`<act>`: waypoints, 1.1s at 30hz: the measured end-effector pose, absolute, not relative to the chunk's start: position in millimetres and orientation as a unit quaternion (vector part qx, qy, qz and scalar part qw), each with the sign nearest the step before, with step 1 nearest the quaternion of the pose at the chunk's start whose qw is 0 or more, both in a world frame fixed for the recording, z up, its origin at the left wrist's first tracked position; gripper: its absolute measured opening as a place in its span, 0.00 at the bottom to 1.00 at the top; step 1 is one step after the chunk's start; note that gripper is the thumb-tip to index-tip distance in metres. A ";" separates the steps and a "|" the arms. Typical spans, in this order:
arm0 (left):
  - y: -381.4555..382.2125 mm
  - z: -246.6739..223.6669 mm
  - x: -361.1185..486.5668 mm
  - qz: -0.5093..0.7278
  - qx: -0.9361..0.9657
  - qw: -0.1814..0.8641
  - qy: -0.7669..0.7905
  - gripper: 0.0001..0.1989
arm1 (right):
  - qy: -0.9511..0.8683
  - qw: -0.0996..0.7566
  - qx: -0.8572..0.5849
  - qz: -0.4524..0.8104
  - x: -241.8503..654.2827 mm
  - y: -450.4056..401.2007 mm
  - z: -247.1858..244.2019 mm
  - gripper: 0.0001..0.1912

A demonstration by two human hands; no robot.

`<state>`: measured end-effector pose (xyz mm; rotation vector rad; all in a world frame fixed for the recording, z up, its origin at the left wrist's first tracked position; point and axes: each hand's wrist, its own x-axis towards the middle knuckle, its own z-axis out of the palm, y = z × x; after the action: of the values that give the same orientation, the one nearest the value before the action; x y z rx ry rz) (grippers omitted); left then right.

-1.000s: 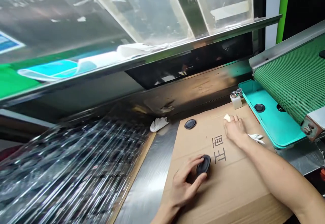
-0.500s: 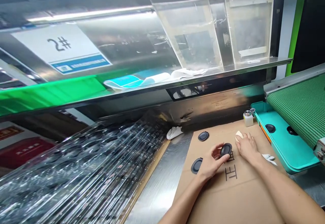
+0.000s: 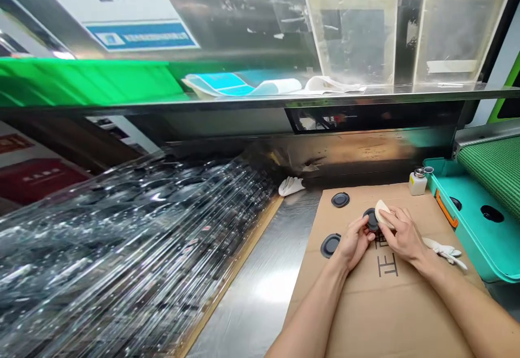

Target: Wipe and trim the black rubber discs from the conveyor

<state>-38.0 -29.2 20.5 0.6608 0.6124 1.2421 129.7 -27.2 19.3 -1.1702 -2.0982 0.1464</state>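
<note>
My left hand (image 3: 355,242) pinches a round black part (image 3: 370,219) by its edge, above the cardboard sheet (image 3: 349,314). In my right hand (image 3: 402,233) is a cream-coloured pad (image 3: 381,214), pressed against the right side of that part. Two more black round parts lie flat on the cardboard to the left, one farther back (image 3: 340,200) and one nearer (image 3: 330,245). Dark handwritten characters show on the cardboard just below my hands.
A small white bottle (image 3: 417,181) stands at the cardboard's back right corner. White gloves (image 3: 444,251) lie right of my right hand. Beyond is a teal tray (image 3: 483,249) with black parts, beside a green conveyor (image 3: 493,157). Stacked clear plastic trays (image 3: 162,260) fill the left.
My right hand has brought the pad from the cardboard over to the black part in my left hand. The camera view has shifted, so the shelf appears higher.
</note>
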 end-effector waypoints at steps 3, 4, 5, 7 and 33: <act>-23.2 17.8 -40.1 0.560 0.274 0.728 0.286 0.18 | -0.842 0.333 -0.419 0.058 118.2 -36.2 24.6 0.20; -21.5 16.5 -40.3 0.551 0.276 0.729 0.298 0.21 | -0.851 0.318 -0.413 0.057 114.0 -37.7 26.7 0.20; -20.4 15.2 -40.2 0.543 0.281 0.728 0.310 0.23 | -0.853 0.306 -0.418 0.052 109.9 -38.4 28.6 0.20; -19.9 13.2 -38.9 0.536 0.298 0.718 0.329 0.27 | -0.834 0.301 -0.461 0.033 102.8 -38.4 31.4 0.21; -8.8 9.2 -40.8 0.571 0.183 0.756 0.263 0.17 | -0.772 0.407 -0.485 0.050 113.9 -22.8 17.6 0.27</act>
<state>-40.8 -8.8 9.2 0.3999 0.5724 1.2453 113.9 -22.8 17.6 -1.2239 -1.9481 0.1256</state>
